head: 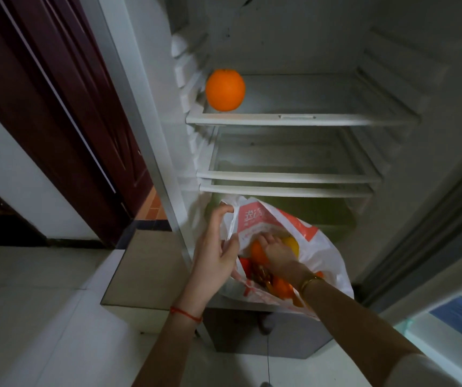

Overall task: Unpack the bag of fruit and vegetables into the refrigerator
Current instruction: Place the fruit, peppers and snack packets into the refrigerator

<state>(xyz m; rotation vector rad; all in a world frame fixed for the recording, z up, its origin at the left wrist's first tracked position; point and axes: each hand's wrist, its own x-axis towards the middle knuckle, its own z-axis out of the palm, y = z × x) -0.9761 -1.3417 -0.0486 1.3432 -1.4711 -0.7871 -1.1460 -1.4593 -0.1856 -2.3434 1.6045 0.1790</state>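
An orange point(225, 89) rests at the left end of the refrigerator's top glass shelf point(302, 119). A white and red plastic bag point(319, 247) of produce lies at the foot of the open refrigerator. My left hand point(216, 247) holds the bag's left edge and handle, pulling the mouth wide. Inside the bag, my right hand point(276, 252) is closed over a second orange point(258, 251). A yellow fruit point(291, 243), red pieces and other orange pieces lie around it in the bag.
Two lower shelves point(288, 178) sit under the top one, with a greenish drawer point(322, 210) behind the bag. The refrigerator door point(447, 317) stands open at right. A dark red door point(65, 113) and pale floor tiles are at left.
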